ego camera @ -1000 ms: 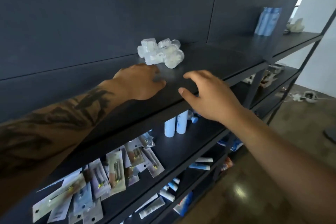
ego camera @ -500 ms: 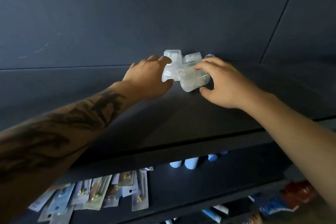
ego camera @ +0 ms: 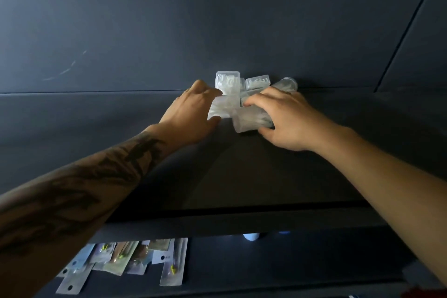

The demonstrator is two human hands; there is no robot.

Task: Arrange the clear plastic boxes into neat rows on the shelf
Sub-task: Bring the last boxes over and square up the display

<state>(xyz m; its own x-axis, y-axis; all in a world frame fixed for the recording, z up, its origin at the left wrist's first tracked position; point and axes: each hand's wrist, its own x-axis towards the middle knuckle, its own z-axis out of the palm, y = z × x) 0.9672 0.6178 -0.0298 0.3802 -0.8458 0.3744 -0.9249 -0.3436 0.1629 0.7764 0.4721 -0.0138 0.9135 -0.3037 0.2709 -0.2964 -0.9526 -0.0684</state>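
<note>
A jumbled pile of several clear plastic boxes [ego camera: 229, 82] sits at the back of the dark shelf [ego camera: 242, 176], against the rear panel. My left hand [ego camera: 191, 113] grips a clear box [ego camera: 221, 107] on the pile's left side, fingers above and thumb below. My right hand [ego camera: 287, 118] holds another clear box [ego camera: 251, 120] lying on its side at the front, thumb under it and fingers curled over its top. Two more boxes [ego camera: 257, 82] stand behind my hands, and a round-ended one [ego camera: 286, 83] pokes out at the right.
The dark rear panel [ego camera: 217, 31] rises right behind the pile. On the lower shelf lie several flat blister packs [ego camera: 135, 259] at the left, and the tops of pale blue tubes [ego camera: 251, 236] show below the shelf's front edge.
Both hands reached from the shelf's front edge to the pile and closed on boxes. The view came nearer and tilted up onto the shelf.
</note>
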